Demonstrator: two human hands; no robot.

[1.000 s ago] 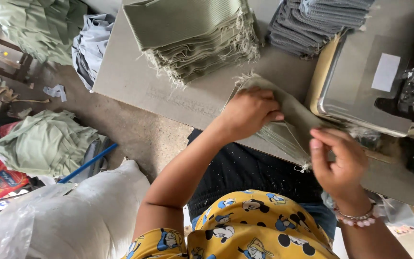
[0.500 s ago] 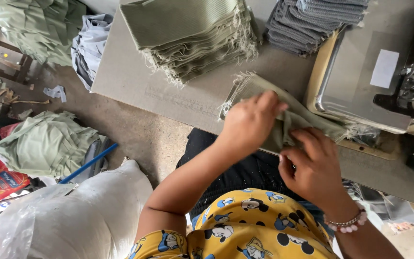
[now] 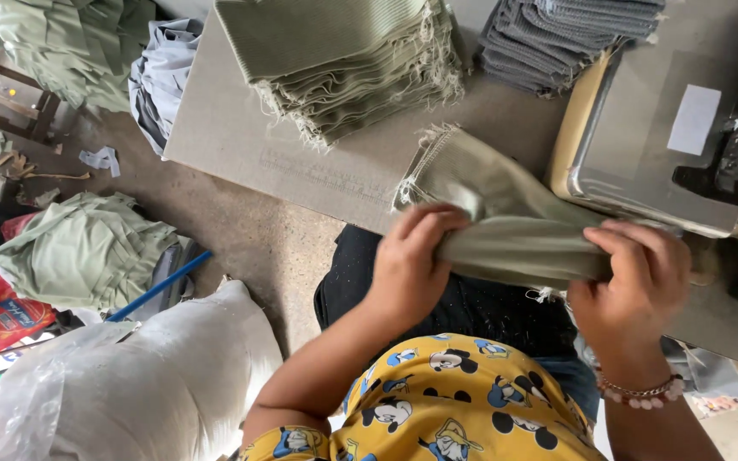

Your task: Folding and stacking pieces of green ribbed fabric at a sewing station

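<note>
The left hand point(image 3: 412, 265) pinches the near edge of the green cloth bundle point(image 3: 506, 218), which lies over the table's front edge, before the sewing machine point(image 3: 642, 128). The right hand point(image 3: 634, 282) pinches its other end. Both should hold tight so the layers stay even.

This is a small sewing workshop. A sewing machine point(image 3: 668, 128) sits at the upper right of the frame on a worktable point(image 3: 241, 137). Stacks of cut green cloth point(image 3: 343, 60) and grey cloth point(image 3: 557, 34) fill the top, and heaps of fabric point(image 3: 87, 248) and scraps lie on the bare floor point(image 3: 241, 230) at left.
</note>
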